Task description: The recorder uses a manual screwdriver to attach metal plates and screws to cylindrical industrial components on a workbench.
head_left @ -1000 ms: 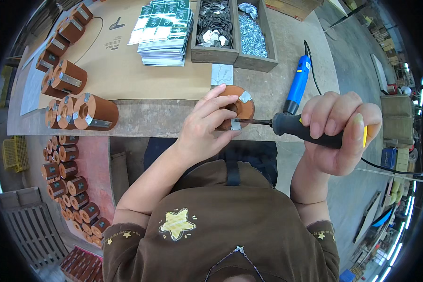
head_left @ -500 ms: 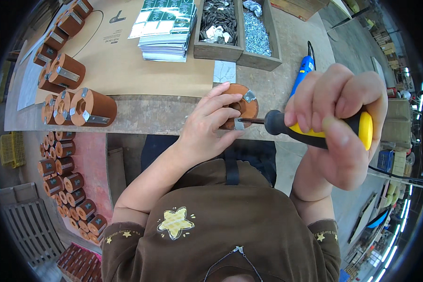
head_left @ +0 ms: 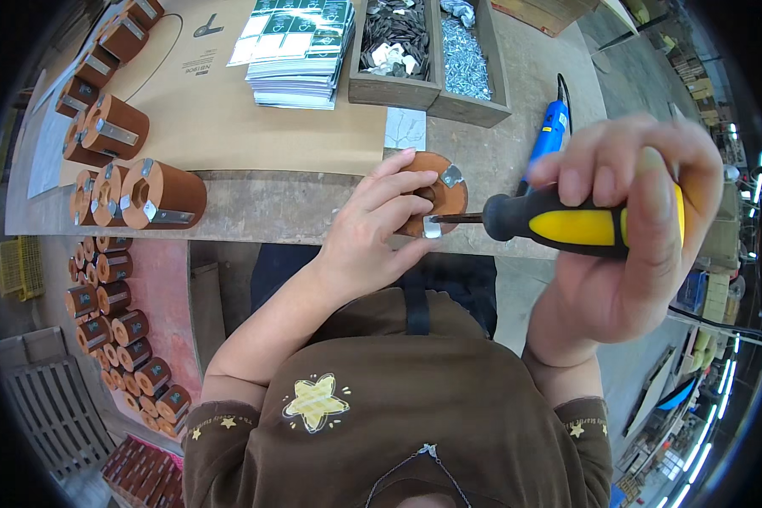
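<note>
My left hand (head_left: pixel 360 216) is closed around a brown ring-ended cylinder (head_left: pixel 455 196) at the table's front edge, fingers over its top face and central hole. One bent metal clip (head_left: pixel 453 175) sits at the cylinder's upper right rim, another bright metal clip (head_left: pixel 433 227) at its near rim, beside my thumb. From the right, my right hand (head_left: pixel 665 229) grips a screwdriver (head_left: pixel 559 227) by its black and yellow handle. The shaft lies almost level, and its tip meets the near clip. Whether a screw sits under the tip is too small to tell.
Several similar cylinders (head_left: pixel 171 196) stand along the table's left, and more lie on a pink board (head_left: pixel 168 292) below. Farther back are a stack of printed sheets (head_left: pixel 292 80), a wooden tray (head_left: pixel 394 91) of metal pieces and screws, and a corded blue tool (head_left: pixel 549 135).
The screwdriver handle has turned, showing a different yellow patch. My right fingers have loosened and shifted along it, with the thumb now raised. My left hand and the cylinder stay nearly in place.
</note>
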The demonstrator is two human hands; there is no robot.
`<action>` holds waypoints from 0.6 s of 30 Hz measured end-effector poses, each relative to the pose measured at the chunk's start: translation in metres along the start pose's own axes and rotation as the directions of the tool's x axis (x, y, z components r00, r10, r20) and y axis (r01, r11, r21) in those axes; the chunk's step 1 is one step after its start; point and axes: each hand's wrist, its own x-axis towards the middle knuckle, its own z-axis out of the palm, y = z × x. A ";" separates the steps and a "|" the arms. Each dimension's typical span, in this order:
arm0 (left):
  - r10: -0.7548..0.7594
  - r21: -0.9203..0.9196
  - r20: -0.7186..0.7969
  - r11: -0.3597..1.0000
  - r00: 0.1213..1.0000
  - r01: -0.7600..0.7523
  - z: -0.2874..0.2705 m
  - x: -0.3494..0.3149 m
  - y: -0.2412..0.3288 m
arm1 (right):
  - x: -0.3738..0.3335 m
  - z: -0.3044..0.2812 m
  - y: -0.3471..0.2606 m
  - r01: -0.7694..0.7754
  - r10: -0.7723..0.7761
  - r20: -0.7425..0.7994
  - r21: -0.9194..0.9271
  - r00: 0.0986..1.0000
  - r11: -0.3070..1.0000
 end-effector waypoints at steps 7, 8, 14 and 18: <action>-0.027 -0.036 -0.038 0.999 0.999 0.026 0.000 -0.002 0.000 | 0.007 -0.009 0.013 0.057 -0.108 0.301 0.173 0.948 0.983; -0.025 -0.043 -0.035 0.999 0.999 0.024 0.001 0.000 0.000 | 0.010 -0.015 0.013 0.055 -0.104 0.299 0.166 0.948 0.984; -0.028 -0.093 -0.020 0.995 0.999 0.026 0.001 0.003 -0.001 | 0.028 -0.034 0.023 -0.106 -0.126 0.627 0.319 0.769 0.942; -0.026 -0.072 -0.025 0.997 0.999 0.024 -0.002 -0.003 -0.004 | 0.027 -0.024 0.001 -0.224 0.161 0.488 0.072 0.858 0.972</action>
